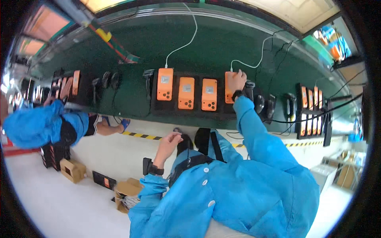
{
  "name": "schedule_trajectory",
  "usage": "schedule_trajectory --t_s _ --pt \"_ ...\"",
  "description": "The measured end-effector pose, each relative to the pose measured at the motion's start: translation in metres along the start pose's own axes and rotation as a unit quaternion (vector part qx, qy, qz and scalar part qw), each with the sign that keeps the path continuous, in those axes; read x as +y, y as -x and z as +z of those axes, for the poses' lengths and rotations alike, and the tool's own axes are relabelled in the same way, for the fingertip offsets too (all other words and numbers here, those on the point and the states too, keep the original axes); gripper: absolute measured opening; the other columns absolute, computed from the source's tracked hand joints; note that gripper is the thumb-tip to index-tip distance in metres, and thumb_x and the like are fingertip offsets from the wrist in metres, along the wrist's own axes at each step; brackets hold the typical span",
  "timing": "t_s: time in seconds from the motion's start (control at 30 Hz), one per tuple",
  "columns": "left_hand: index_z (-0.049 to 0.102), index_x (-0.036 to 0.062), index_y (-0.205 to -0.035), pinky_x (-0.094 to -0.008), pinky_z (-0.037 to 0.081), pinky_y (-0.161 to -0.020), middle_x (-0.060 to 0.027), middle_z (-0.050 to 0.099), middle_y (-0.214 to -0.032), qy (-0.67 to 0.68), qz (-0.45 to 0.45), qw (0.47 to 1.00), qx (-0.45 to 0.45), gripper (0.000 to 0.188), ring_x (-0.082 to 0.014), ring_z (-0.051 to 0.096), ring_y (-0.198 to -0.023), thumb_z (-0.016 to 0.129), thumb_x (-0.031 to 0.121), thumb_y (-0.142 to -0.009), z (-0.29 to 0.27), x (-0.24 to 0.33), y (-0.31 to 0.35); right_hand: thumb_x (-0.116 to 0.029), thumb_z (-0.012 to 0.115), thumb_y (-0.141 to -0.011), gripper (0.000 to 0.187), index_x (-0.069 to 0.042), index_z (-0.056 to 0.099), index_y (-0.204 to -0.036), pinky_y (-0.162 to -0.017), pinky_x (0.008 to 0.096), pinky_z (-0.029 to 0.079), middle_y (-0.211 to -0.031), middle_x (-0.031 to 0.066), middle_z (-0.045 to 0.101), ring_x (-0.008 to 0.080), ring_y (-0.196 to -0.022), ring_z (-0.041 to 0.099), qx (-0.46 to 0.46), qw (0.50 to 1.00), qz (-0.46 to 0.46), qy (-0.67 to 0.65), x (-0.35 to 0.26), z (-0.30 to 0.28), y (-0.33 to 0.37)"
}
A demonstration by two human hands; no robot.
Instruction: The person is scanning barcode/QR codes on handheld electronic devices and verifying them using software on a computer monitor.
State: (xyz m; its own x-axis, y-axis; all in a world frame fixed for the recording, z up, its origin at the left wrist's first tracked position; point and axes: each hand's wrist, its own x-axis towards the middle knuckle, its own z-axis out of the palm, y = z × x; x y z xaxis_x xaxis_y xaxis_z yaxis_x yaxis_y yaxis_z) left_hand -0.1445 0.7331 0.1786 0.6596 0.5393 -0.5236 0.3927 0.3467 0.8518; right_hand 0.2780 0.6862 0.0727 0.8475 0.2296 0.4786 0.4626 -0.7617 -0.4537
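At the right end of a black tray (190,75), my right hand (238,81) grips the upper right side of an orange smartphone (228,92), covering part of it. A white cable runs into this smartphone's top end. Three more orange smartphones lie back up in the tray, their camera lenses toward me: a cabled one (165,85), one in the middle (186,95) and another to its right (209,95). My left hand (168,145) hovers in front of the bench edge, fingers curled and tips together in a pinch. Anything between those fingertips is too small to make out.
Dark handheld scanners (148,81) stand beside the tray, more of them (259,103) on its right. Another phone tray (298,115) sits farther right, with black cables nearby. At left a co-worker (43,123) in blue works at the bench. Cardboard boxes (73,170) stand on the floor.
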Motion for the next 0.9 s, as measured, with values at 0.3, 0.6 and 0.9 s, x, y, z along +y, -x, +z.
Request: schedule_trajectory --t_s 0.3,0.6,0.9 --pt "0.059 -0.0014 -0.105 -0.0297 0.047 -0.075 -0.0103 0.064 -0.090 -0.057 0.029 0.996 -0.057 0.026 -0.0174 0.061 -0.084 0.054 0.021 -0.093 0.004 0.014 -0.094 -0.031 0.051 -0.087 0.026 -0.007 0.059 -0.087 -0.069 0.0491 0.049 -0.088 0.0146 0.063 0.0351 -0.085 0.059 -0.216 0.958 -0.173 0.075 -0.033 -0.039 -0.017" --pt "0.048 0.0032 -0.125 -0.0433 0.030 -0.105 -0.0145 0.042 -0.134 -0.451 0.387 0.804 -0.003 0.048 -0.0332 0.037 -0.127 0.061 0.024 -0.084 0.084 0.061 -0.219 -0.030 0.041 -0.095 0.031 -0.004 0.050 -0.083 -0.058 0.0525 0.049 -0.072 0.0199 0.064 0.0409 -0.066 0.062 -0.291 0.955 0.021 0.051 -0.017 -0.061 -0.019" --pt "0.026 0.0113 -0.144 -0.0493 0.010 -0.114 -0.0117 0.033 -0.142 -0.613 0.337 0.715 -0.013 0.082 -0.0292 0.024 -0.136 0.059 0.053 -0.081 0.081 0.077 -0.263 -0.021 0.068 -0.077 0.037 0.006 0.047 -0.092 -0.085 0.0490 0.040 -0.104 0.0255 0.052 0.0428 -0.103 0.048 -0.082 0.996 0.010 0.028 0.064 -0.068 0.011"
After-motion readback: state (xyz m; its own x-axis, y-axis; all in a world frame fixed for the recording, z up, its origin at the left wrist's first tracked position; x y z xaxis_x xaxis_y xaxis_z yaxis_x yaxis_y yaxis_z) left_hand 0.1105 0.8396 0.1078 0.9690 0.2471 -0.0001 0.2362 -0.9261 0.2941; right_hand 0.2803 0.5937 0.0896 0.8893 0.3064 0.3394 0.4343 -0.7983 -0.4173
